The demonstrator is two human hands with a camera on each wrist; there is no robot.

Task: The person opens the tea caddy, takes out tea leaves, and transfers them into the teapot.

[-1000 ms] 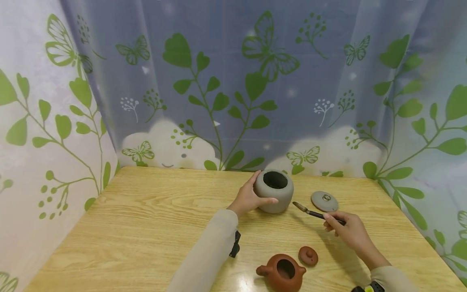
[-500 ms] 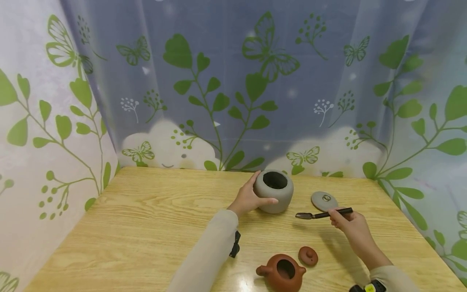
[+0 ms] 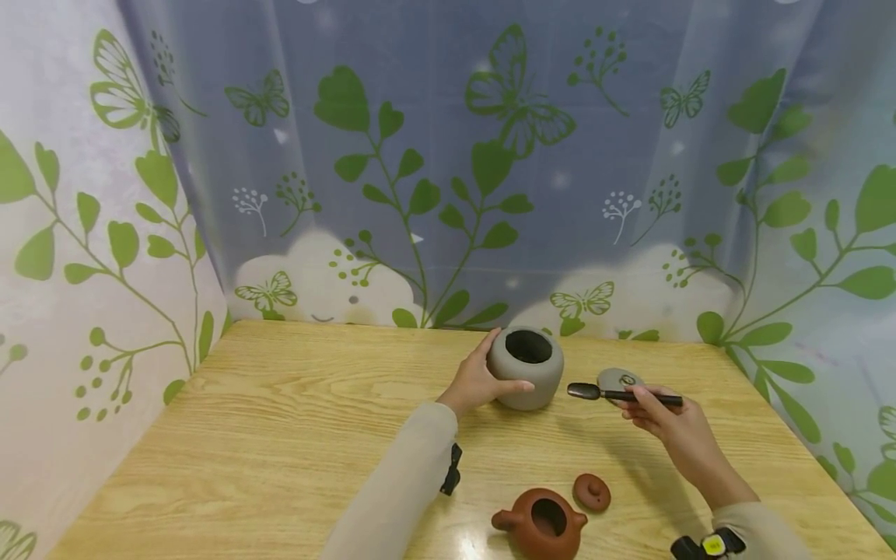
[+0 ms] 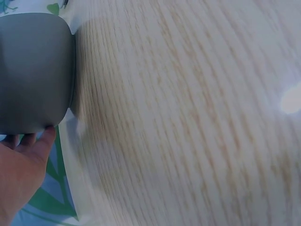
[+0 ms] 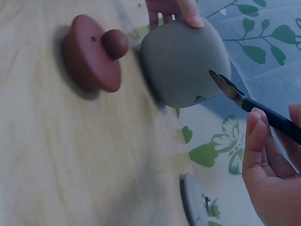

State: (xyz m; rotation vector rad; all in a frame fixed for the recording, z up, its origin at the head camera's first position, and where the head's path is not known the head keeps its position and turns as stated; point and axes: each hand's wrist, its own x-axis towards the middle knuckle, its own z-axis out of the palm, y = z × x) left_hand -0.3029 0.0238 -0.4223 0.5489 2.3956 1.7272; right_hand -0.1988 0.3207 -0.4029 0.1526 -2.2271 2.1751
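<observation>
My left hand grips the side of a round grey jar, its thumb across the front. The jar is uncovered and its dark mouth tips slightly toward me; what lies inside is too dark to tell. In the left wrist view the fingers press on the jar wall. To the right, my right hand pinches the black handle of a small scoop, held nearly level above the table. The scoop's bowl points at the jar and stands apart from it. Behind the right fingers lies the grey jar lid, partly covered.
A reddish-brown clay teapot, uncovered, stands near the front edge of the wooden table. Its small lid lies just behind and to the right. A patterned curtain closes off the back.
The scoop first dropped from a tilted pose beside the jar, turning level, then rose slightly with its bowl rolled over. My right hand shifted a little rightward. The left hand and jar stayed put.
</observation>
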